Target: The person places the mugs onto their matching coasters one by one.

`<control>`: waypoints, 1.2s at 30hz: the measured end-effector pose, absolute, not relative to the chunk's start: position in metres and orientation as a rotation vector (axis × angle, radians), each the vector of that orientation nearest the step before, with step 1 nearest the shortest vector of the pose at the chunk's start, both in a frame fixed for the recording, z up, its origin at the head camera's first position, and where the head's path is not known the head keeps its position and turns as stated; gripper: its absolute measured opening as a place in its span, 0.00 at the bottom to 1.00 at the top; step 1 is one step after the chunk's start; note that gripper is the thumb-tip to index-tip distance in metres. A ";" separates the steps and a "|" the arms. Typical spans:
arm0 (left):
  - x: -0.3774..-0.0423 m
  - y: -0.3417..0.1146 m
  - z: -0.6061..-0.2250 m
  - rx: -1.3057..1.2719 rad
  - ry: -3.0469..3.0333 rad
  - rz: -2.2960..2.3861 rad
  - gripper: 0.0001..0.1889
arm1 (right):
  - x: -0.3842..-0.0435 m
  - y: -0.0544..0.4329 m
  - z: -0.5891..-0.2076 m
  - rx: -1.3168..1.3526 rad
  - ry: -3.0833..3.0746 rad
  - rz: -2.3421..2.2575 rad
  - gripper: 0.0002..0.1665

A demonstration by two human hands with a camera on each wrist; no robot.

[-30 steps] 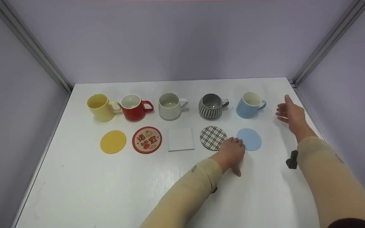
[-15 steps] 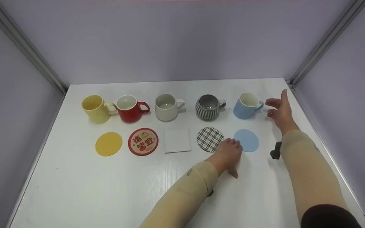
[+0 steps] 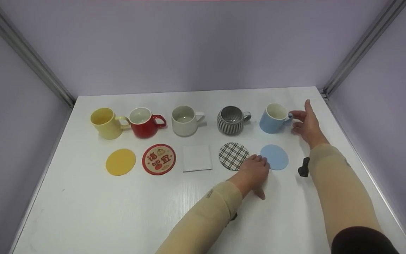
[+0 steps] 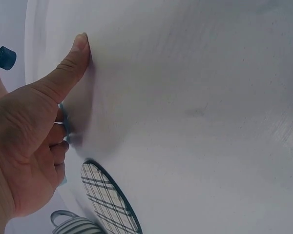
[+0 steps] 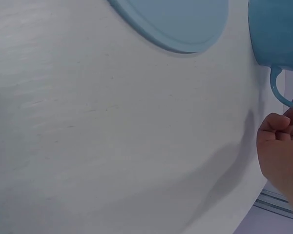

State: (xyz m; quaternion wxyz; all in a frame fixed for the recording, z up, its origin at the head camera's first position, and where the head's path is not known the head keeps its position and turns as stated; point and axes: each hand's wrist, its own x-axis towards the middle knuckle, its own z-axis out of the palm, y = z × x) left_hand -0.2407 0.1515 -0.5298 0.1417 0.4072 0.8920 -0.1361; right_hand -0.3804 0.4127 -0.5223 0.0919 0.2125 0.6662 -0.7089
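Note:
In the head view my left hand [image 3: 254, 171] reaches over the table between a plaid round coaster [image 3: 234, 156] and a light-blue round coaster [image 3: 274, 157]. Its fingertips lie right at the blue coaster's near-left edge, and the thumb points away from the fingers. Farther right, my right hand [image 3: 306, 123] is at the handle of a light-blue mug [image 3: 272, 121], thumb raised. The right wrist view shows bent fingers [image 5: 276, 122] right at the mug handle [image 5: 279, 90], one fingertip showing past it. The mug stands upright behind the blue coaster.
A striped grey mug [image 3: 230, 121], a pale grey mug [image 3: 184, 121], a red mug [image 3: 145, 123] and a yellow mug [image 3: 106, 123] line the back. A square white coaster [image 3: 197, 158], a red patterned coaster [image 3: 159, 159] and a yellow coaster [image 3: 120, 162] lie in front. Walls enclose the table.
My right hand has moved left to the blue mug's handle, its fingers now overlapping it. The left hand has stayed at the blue coaster. The whole head view shifted slightly.

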 end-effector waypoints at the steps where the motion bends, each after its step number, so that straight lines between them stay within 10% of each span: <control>1: -0.240 0.151 -0.529 1.177 2.578 -0.386 0.61 | -0.380 0.413 -0.522 0.624 1.953 -2.121 0.53; 36: -0.239 0.149 -0.527 1.160 2.597 -0.354 0.60 | -0.380 0.402 -0.528 0.468 1.793 -2.040 0.21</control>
